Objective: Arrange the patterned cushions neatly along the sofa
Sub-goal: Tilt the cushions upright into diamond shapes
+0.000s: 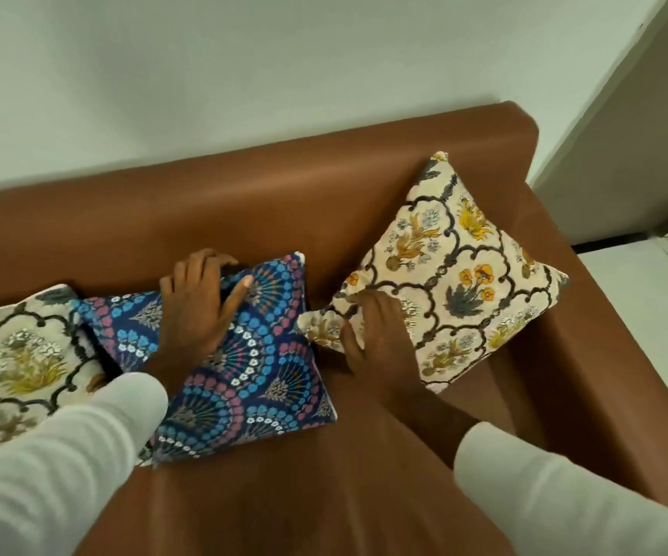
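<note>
A brown leather sofa [268, 202] holds three patterned cushions. A blue cushion [260, 367] with pink and blue fan motifs lies in the middle, and my left hand [196, 311] grips its upper edge. A cream floral cushion [464, 274] leans in the sofa's right corner, with my right hand [376, 339] pinching its left corner. Another cream floral cushion [23, 363] lies at the left, partly under the blue one and behind my white sleeve.
The sofa's right armrest [589, 355] runs along the right side. A pale wall [244, 74] rises behind the backrest. A light floor [645, 282] shows at the far right. Bare seat leather [304, 495] lies in front of the cushions.
</note>
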Tool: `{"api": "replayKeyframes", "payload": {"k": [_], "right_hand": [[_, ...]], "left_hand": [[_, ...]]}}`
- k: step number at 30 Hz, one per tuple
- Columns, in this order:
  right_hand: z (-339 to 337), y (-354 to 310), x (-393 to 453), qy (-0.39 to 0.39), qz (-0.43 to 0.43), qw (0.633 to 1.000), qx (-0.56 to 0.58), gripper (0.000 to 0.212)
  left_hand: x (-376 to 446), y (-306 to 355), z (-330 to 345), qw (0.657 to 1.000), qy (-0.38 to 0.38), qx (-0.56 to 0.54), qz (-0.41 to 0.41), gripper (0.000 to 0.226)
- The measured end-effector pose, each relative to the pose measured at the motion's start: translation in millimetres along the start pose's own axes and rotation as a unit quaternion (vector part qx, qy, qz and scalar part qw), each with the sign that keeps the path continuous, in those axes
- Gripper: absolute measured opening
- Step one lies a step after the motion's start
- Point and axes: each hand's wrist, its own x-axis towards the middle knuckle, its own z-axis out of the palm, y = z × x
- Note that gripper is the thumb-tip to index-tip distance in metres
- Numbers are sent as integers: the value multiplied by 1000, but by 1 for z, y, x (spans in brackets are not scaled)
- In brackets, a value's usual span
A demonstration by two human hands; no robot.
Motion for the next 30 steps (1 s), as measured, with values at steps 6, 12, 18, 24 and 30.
{"api": "replayKeyframes", "payload": {"k": [6,12,18,24,30], "right_hand": [[72,-53,-8,-163,89,982,-31,54],[125,-71,-39,-193,213,957,45,90],[148,-81,-51,-160,245,927,233,73],[146,-122,-27,-59,191,978,66,100],[106,-121,30,42,53,993,-92,97]], "left_hand": [[-25,-85,-21,992,-105,16,-71,67],[-34,-128,-19,990,-138,6,-25,77],[-71,-140,-26,995,-92,-16,-43,77],[-96,-167,-46,982,-10,-119,-148,67],[-80,-153,-32,963,9,-182,-199,81]]}}
